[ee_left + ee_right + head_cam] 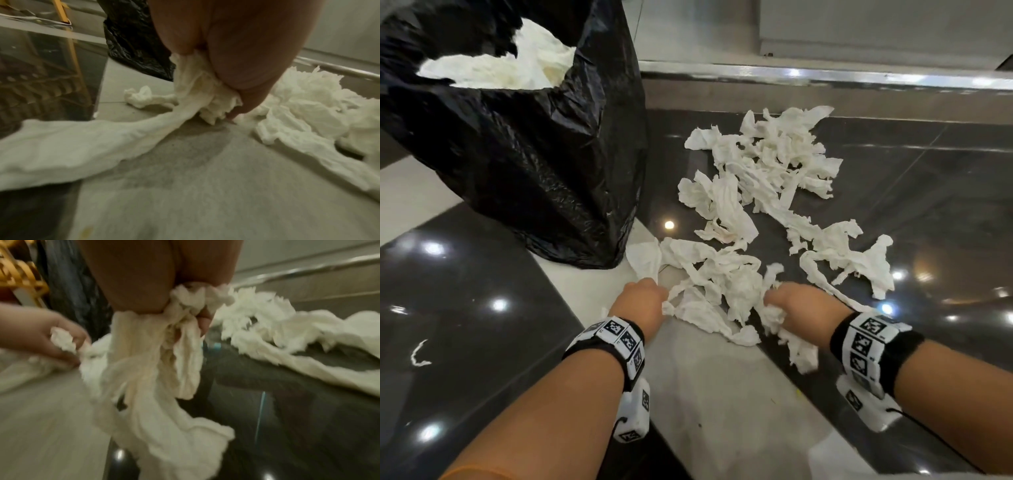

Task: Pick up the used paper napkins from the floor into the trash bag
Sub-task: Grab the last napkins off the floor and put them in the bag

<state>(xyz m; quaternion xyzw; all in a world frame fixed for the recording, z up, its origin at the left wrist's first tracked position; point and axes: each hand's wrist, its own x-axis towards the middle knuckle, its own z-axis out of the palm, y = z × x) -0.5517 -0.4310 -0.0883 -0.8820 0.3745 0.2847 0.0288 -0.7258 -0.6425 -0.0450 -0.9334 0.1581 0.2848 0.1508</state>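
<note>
Crumpled white paper napkins (763, 178) lie scattered over the dark glossy floor, from the metal step down to my hands. My left hand (645, 301) grips a bunch of napkins (197, 91) at the near end of the pile, fingers curled round it. My right hand (794, 305) holds another bunch (160, 356) that hangs down from its fist in long strips. The black trash bag (541, 161) stands open at the left, just beyond my left hand, with white napkins (510, 68) inside it.
A pale tile strip (709, 404) runs diagonally under my arms between dark tiles. A metal-edged step (825, 77) crosses the back. A small paper scrap (419, 353) lies apart at the left. A yellow frame (65, 32) stands behind the bag.
</note>
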